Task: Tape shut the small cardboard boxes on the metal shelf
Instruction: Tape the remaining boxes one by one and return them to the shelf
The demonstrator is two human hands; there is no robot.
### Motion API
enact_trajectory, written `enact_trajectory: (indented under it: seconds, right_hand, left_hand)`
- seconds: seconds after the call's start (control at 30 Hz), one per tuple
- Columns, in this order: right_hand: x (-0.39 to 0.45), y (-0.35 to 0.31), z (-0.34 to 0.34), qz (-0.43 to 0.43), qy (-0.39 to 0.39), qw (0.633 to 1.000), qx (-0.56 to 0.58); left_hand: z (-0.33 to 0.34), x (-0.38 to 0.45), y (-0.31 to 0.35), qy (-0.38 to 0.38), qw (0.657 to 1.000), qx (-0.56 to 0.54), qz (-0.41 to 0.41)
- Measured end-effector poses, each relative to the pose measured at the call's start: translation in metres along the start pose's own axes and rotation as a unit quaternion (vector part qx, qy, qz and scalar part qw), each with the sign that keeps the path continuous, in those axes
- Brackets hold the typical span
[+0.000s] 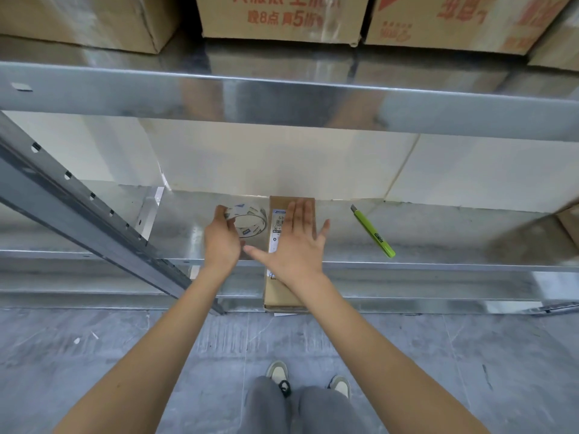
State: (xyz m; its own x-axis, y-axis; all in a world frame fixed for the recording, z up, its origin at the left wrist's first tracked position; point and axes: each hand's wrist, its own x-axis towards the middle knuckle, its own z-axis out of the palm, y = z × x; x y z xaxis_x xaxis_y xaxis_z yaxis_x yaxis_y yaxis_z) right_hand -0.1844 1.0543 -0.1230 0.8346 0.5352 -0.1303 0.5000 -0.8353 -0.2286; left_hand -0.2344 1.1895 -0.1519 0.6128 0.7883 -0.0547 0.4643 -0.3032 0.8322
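Note:
A long narrow cardboard box [280, 292] with a white label lies on the lower metal shelf [438, 233], its near end sticking out past the shelf's front edge. My right hand [297, 245] rests flat on top of the box, fingers spread. My left hand [222, 238] grips a roll of clear tape [250, 222] just left of the box, above the shelf surface. Most of the label is hidden under my right hand.
A lime-green utility knife [372, 231] lies on the shelf right of the box. White boxes [282, 161] stand along the back. Large brown cartons [282, 17] sit on the upper shelf. A slanted metal upright [94, 214] crosses at left. My feet show on the grey floor below.

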Motion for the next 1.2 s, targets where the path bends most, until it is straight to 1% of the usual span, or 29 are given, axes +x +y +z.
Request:
enact_trajectory:
  seconds: [0.13, 0.17, 0.2, 0.23, 0.27, 0.33, 0.37, 0.4, 0.43, 0.47, 0.5, 0.53, 0.6, 0.67, 0.7, 0.73, 0.77, 0.8, 0.87, 0.9, 1.03, 1.13, 1.2]
  right_hand:
    - [-0.003, -0.005, 0.004, -0.025, 0.017, 0.999, 0.021]
    - [-0.004, -0.006, 0.005, -0.032, 0.017, 0.999, 0.014]
    - [-0.005, -0.008, 0.004, -0.039, 0.015, 0.999, 0.005]
    - [-0.005, -0.01, 0.004, -0.042, 0.012, 0.999, -0.001]
    - [-0.005, -0.011, 0.004, -0.042, 0.01, 0.999, -0.004]
    - [-0.005, -0.012, 0.003, -0.041, 0.011, 0.999, -0.002]
    - [-0.004, -0.01, 0.001, -0.041, 0.015, 0.999, 0.005]
    - [-0.004, -0.008, 0.0, -0.041, 0.02, 0.999, 0.021]
    - [-0.003, -0.006, -0.003, -0.039, 0.027, 0.998, 0.046]
    - [-0.004, -0.004, -0.005, -0.037, 0.036, 0.995, 0.08]
    - [-0.004, -0.001, -0.008, -0.037, 0.047, 0.991, 0.121]
    - [-0.004, 0.002, -0.011, -0.039, 0.063, 0.983, 0.167]
    - [-0.003, 0.009, -0.016, -0.045, 0.103, 0.951, 0.289]
    - [0.0, 0.014, -0.018, -0.048, 0.136, 0.899, 0.413]
    - [0.001, 0.016, -0.016, -0.052, 0.142, 0.884, 0.442]
    - [0.003, 0.017, -0.013, -0.052, 0.141, 0.883, 0.445]
    - [0.005, 0.018, -0.008, -0.044, 0.133, 0.887, 0.441]
    - [0.007, 0.02, -0.003, -0.022, 0.118, 0.889, 0.442]
    - [0.011, 0.028, 0.004, 0.028, 0.087, 0.881, 0.463]
    - [0.012, 0.035, 0.006, 0.041, 0.078, 0.88, 0.466]
    - [0.015, 0.061, 0.012, 0.039, 0.041, 0.9, 0.432]
    - [0.017, 0.073, 0.015, 0.036, 0.006, 0.926, 0.375]
    - [0.02, 0.075, 0.015, 0.055, -0.038, 0.923, 0.378]
  left_hand:
    - [-0.001, 0.001, -0.003, 0.006, 0.999, -0.026, -0.037]
    - [0.0, 0.001, -0.003, 0.005, 0.997, -0.043, -0.057]
    - [0.001, 0.001, -0.003, 0.004, 0.993, -0.083, -0.086]
    - [0.002, -0.002, -0.001, -0.001, 0.98, -0.15, -0.133]
    - [0.004, -0.005, 0.0, -0.007, 0.956, -0.227, -0.186]
    - [0.006, -0.013, 0.005, -0.026, 0.889, -0.361, -0.279]
    - [0.008, -0.017, 0.006, -0.045, 0.86, -0.405, -0.308]
    - [0.009, -0.019, 0.006, -0.068, 0.839, -0.432, -0.324]
    - [0.01, -0.022, 0.009, -0.095, 0.833, -0.437, -0.325]
    - [0.01, -0.026, 0.013, -0.122, 0.837, -0.431, -0.315]
    - [0.009, -0.029, 0.02, -0.138, 0.849, -0.417, -0.292]
    - [0.008, -0.03, 0.026, -0.137, 0.861, -0.413, -0.263]
    - [0.005, -0.029, 0.04, -0.087, 0.881, -0.416, -0.211]
    - [0.002, -0.026, 0.052, -0.028, 0.9, -0.405, -0.156]
    - [0.003, -0.024, 0.056, -0.008, 0.928, -0.354, -0.118]
    - [0.005, -0.025, 0.06, 0.008, 0.958, -0.275, -0.077]
    - [0.01, -0.027, 0.062, 0.016, 0.98, -0.193, -0.036]
    - [0.015, -0.029, 0.064, 0.019, 0.992, -0.126, 0.001]
    - [0.024, -0.033, 0.067, 0.002, 0.997, -0.057, 0.054]
    - [0.028, -0.032, 0.068, -0.014, 0.997, -0.034, 0.065]
    - [0.031, -0.021, 0.072, -0.076, 0.993, 0.059, 0.074]
    - [0.02, -0.012, 0.073, -0.074, 0.99, 0.081, 0.085]
    - [0.007, 0.0, 0.068, -0.06, 0.989, 0.098, 0.09]
